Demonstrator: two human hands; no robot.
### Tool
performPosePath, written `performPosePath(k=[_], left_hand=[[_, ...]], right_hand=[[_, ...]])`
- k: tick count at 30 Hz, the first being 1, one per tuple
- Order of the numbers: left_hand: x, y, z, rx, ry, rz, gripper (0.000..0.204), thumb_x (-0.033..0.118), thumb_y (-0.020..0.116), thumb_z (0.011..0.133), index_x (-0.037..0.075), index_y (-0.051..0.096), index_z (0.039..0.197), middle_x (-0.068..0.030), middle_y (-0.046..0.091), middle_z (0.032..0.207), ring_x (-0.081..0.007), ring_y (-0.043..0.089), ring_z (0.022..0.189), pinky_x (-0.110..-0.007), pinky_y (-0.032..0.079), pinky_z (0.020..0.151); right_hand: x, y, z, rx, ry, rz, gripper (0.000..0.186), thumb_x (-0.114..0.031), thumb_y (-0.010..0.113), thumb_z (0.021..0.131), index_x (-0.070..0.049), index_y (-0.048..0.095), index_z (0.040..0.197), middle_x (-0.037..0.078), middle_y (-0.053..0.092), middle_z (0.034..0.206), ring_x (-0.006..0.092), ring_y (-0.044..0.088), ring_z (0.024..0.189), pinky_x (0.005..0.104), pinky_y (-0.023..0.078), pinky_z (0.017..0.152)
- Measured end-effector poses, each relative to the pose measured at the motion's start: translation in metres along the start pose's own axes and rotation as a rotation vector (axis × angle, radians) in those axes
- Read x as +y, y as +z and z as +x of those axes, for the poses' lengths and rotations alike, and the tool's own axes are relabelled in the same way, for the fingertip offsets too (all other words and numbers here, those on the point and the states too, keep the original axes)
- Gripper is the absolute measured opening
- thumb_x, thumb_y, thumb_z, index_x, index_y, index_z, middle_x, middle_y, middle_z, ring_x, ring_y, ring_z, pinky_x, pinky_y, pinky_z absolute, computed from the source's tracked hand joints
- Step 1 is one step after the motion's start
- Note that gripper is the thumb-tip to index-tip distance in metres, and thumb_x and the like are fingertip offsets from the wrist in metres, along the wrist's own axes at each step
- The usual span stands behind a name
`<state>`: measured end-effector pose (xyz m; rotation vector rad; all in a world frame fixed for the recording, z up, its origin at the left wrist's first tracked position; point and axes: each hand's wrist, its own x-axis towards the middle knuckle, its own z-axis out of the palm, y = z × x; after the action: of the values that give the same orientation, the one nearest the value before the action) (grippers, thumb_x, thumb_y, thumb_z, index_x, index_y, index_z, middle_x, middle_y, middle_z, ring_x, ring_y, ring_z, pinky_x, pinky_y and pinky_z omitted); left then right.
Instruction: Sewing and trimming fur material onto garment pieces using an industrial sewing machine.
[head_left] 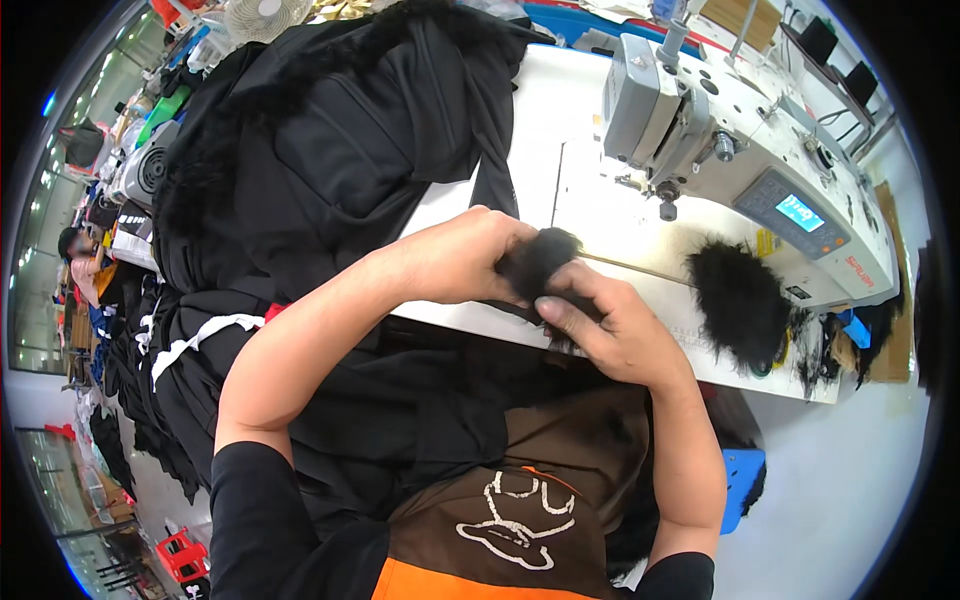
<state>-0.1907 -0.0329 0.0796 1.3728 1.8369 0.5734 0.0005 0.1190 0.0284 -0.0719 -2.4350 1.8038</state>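
Both hands hold a tuft of black fur trim (543, 258) above the near edge of the white sewing table (545, 115). My left hand (475, 258) grips it from the left, its fingers mostly hidden behind the fur. My right hand (612, 325) pinches the other side between thumb and fingers. Black cloth (370, 130) with fur edging is heaped on the table to the left and reaches toward my left hand. Behind and right of my hands stands a sewing machine (740, 150) with a lit panel.
A loose black fur piece (738, 300) lies on the table right of my hands. More dark cloth (420, 410) hangs over my lap. A white strip (205, 340) crosses the cloth at left. Far left, a person (85, 265) sits among piled fabric. A fan (265, 15) stands at the back.
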Motion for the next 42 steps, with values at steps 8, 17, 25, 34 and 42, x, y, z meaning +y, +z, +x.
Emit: performPosePath(k=[8, 17, 25, 34, 42], left_hand=[[-0.025, 0.005, 0.006, -0.121, 0.125, -0.303, 0.043, 0.005, 0.078, 0.09, -0.002, 0.068, 0.13, -0.0077, 0.077, 0.105, -0.0121, 0.068, 0.096, -0.032, 0.057, 0.087], [-0.041, 0.036, 0.013, 0.347, -0.085, -0.732, 0.028, 0.012, 0.075, 0.102, -0.003, 0.069, 0.125, -0.002, 0.075, 0.096, -0.006, 0.066, 0.087, -0.025, 0.055, 0.079], [-0.055, 0.022, 0.003, 0.311, -0.22, -1.147, 0.034, 0.003, 0.067, 0.104, -0.003, 0.061, 0.137, -0.012, 0.071, 0.118, -0.0172, 0.076, 0.099, -0.028, 0.062, 0.074], [-0.049, 0.025, -0.012, 0.736, 0.451, 0.116, 0.031, -0.002, 0.061, 0.094, 0.002, 0.069, 0.124, -0.0154, 0.071, 0.119, -0.0352, 0.068, 0.111, -0.043, 0.052, 0.102], [-0.023, 0.017, -0.033, 0.181, 0.288, 0.242, 0.037, 0.012, 0.07, 0.099, 0.004, 0.067, 0.135, -0.0117, 0.074, 0.112, -0.0299, 0.068, 0.101, -0.041, 0.046, 0.102]], right_hand=[[0.004, 0.007, -0.003, 0.059, -0.176, -0.311, 0.012, -0.008, 0.074, 0.097, 0.001, 0.068, 0.101, 0.016, 0.07, 0.091, 0.0392, 0.066, 0.086, 0.0411, 0.053, 0.076], [0.011, 0.039, -0.01, 0.315, -0.58, -0.769, 0.026, -0.006, 0.082, 0.082, -0.003, 0.069, 0.104, 0.011, 0.068, 0.104, 0.0335, 0.068, 0.097, 0.0453, 0.055, 0.087], [0.028, 0.052, -0.017, 0.402, -0.522, -0.893, 0.024, -0.008, 0.08, 0.083, -0.003, 0.07, 0.104, 0.013, 0.069, 0.114, 0.0357, 0.068, 0.106, 0.0488, 0.054, 0.095], [0.031, 0.052, -0.008, 0.38, -0.518, -0.845, 0.026, -0.009, 0.081, 0.084, -0.003, 0.068, 0.107, 0.012, 0.07, 0.112, 0.0327, 0.068, 0.105, 0.0463, 0.053, 0.096], [0.027, 0.033, 0.007, 0.213, -0.571, -0.766, 0.024, -0.009, 0.081, 0.084, -0.007, 0.069, 0.105, 0.007, 0.071, 0.103, 0.0269, 0.068, 0.089, 0.0424, 0.052, 0.087]])
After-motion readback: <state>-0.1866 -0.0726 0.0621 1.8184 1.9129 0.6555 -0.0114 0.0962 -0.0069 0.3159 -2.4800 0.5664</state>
